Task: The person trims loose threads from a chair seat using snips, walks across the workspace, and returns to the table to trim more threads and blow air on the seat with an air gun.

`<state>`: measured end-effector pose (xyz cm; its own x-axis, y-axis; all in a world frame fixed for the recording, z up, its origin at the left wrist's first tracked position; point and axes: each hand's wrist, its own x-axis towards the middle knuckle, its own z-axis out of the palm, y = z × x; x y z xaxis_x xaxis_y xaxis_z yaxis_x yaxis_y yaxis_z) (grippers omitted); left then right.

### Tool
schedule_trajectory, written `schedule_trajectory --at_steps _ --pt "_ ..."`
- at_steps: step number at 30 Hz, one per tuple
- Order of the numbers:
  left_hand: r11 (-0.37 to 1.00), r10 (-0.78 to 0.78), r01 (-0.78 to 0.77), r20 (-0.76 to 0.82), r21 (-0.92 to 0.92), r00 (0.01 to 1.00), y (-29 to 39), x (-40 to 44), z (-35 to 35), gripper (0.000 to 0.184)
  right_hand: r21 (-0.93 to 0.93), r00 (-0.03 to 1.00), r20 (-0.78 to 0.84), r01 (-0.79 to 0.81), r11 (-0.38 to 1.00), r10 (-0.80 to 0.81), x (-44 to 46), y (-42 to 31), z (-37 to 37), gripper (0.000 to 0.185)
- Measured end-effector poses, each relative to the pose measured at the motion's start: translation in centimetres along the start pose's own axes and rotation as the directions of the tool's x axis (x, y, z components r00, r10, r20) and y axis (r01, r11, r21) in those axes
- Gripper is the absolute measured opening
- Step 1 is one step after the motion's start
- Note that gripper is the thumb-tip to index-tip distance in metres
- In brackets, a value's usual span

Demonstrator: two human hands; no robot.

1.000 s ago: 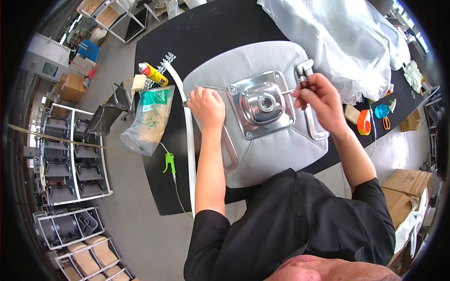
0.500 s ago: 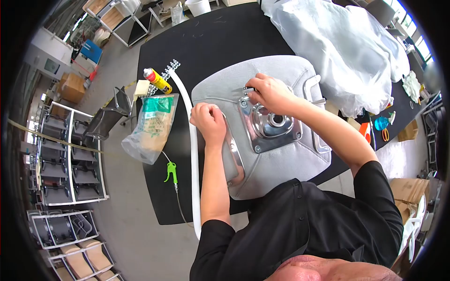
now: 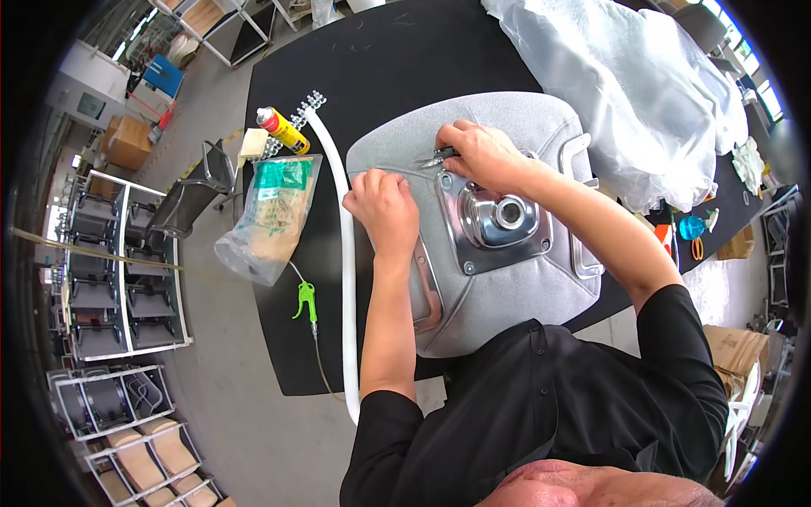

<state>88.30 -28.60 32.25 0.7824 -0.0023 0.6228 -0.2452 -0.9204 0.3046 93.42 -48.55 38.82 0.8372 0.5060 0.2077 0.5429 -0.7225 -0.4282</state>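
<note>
A grey upholstered chair seat (image 3: 481,304) lies underside up in front of me, with a shiny metal swivel plate (image 3: 494,224) on it. My right hand (image 3: 490,159) is closed around small snips (image 3: 432,160), whose pointed metal blades face left above the fabric. My left hand (image 3: 384,211) is at the seat's left edge, fingers curled and pressed together; what they pinch, if anything, is hidden. Just below that hand is a curved metal bracket (image 3: 429,296) along the left side. Another metal bracket (image 3: 581,253) sits on the right side.
Left of the seat, a long white tube (image 3: 349,296) runs along the black table (image 3: 372,59). Beyond it lie a spray can (image 3: 283,129), a plastic bag (image 3: 279,224) and a green air gun (image 3: 306,301). Plastic sheeting (image 3: 625,93) covers the far right; scissors (image 3: 697,249) lie near it.
My right hand has shifted slightly left, and the snips' blades now show clearly. My left hand has moved a little up and right, its fingers still curled. The view has shifted slightly.
</note>
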Motion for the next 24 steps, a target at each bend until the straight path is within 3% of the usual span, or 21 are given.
schedule_trajectory --at_steps 4,9,24 --pt "0.999 -0.018 0.017 0.015 0.029 1.0 -0.1 0.2 0.6 0.011 -0.031 1.0 0.019 0.012 0.999 -0.011 -0.1 -0.5 0.2 0.027" --pt "0.994 -0.04 0.035 -0.044 -0.107 0.998 -0.3 -0.3 1.0 0.009 -0.073 0.984 -0.031 0.174 0.982 -0.176 -0.2 -0.7 0.8 0.024" --pt "0.987 -0.037 0.029 -0.049 -0.157 0.998 -0.3 -0.3 1.0 0.01 -0.076 0.944 -0.078 0.315 0.946 -0.32 0.0 0.2 1.8 0.023"
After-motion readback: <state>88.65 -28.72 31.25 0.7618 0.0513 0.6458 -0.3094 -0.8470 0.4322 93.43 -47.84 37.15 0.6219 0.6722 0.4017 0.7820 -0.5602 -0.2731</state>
